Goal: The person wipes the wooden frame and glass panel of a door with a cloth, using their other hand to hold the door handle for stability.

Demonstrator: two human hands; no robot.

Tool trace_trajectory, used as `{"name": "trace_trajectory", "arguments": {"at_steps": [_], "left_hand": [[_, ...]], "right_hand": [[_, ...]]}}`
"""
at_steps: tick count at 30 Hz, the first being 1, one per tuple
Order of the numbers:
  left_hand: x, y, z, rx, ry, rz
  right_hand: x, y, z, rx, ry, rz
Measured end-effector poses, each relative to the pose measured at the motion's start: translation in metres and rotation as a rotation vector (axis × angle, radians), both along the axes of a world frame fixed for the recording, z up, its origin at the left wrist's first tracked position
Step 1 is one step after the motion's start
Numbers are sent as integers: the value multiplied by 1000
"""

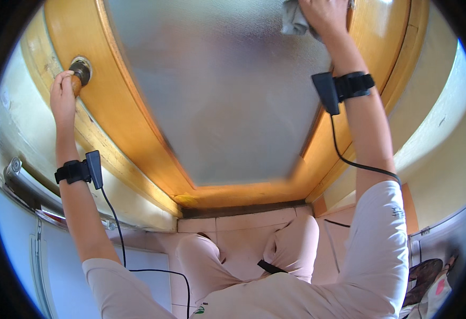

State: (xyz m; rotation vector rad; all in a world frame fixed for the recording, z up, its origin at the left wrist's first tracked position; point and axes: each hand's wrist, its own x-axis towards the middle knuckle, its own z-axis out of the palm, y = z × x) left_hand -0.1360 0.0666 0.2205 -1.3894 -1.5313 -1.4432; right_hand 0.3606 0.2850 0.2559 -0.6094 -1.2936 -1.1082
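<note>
Before me stands a wooden door (117, 99) with a large frosted glass panel (225, 103). My left hand (63, 93) grips the round door knob (76, 84) on the door's left side; the knob has a brown wooden-looking end and a dark metal neck. At the top right, my right hand (328, 18) presses a grey cloth (295, 19) against the glass, close to the wooden border. The upper edge of the picture cuts off part of that hand and cloth. Each wrist wears a black strapped device with a cable.
The door frame (400, 60) runs along the right, beside a pale wall (428, 167). A white cabinet-like surface (145, 275) and a metal rail (29, 187) lie at lower left. Dark shoes (422, 279) sit at lower right. Pink tiles (241, 227) cover the floor.
</note>
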Motion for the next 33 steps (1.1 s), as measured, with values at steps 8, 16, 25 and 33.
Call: {"name": "trace_trajectory", "arguments": {"at_steps": [8,16,25,33], "left_hand": [[7,15,4,-46,-64,-56],[-15,11,1,-63,48,24],[-12,2,8,-37,55,49],[-12,0,8,-49,68,48]], "right_hand": [[13,13,-165,-215,-100,73],[-20,-23,-414,-739,25,182],[-44,-89,-530,-1436,277,215],[-42,-96,-479,-1389,108,254]]}}
